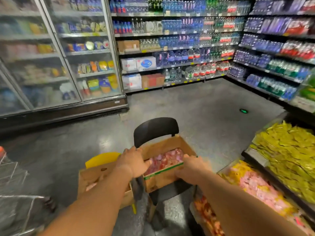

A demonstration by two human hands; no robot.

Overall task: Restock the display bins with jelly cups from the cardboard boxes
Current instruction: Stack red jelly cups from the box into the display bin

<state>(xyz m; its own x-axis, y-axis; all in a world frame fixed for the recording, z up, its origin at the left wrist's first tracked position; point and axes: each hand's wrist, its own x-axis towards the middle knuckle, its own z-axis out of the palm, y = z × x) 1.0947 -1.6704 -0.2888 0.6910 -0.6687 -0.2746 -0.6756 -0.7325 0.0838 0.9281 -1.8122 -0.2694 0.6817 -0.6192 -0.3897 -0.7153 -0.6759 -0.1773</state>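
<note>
Both of our hands are on an open cardboard box [163, 178] in the lower middle of the frame. Our left hand [134, 160] lies over the box's left rim, fingers curled down along the edge and thumb hooked inside, gripping it. Our right hand [190, 167] clasps the near right corner, fingers bent over the green-striped front edge. The box sits on the seat of a black chair [156, 128], whose rounded backrest rises just behind it. Inside the box we see a heap of pink and red jelly cups [167, 158], blurred so that single cups cannot be told apart.

Just left of the box, partly behind our left forearm, stands a second cardboard box [92, 176] with a yellow chair [100, 159] back showing above it; what it holds we cannot tell.

At the lower right of the frame run the display bins [247, 155]: one filled with pink and yellow cups [255, 186], one below it with orange and red cups [209, 217], and one farther right heaped with yellow-green packets [289, 150].

A wire trolley [18, 198] fills the lower left corner. Glass-door coolers [59, 53] occupy the upper left, and shelves of bottled water [187, 40] span the upper middle and right above the grey floor [196, 106].
</note>
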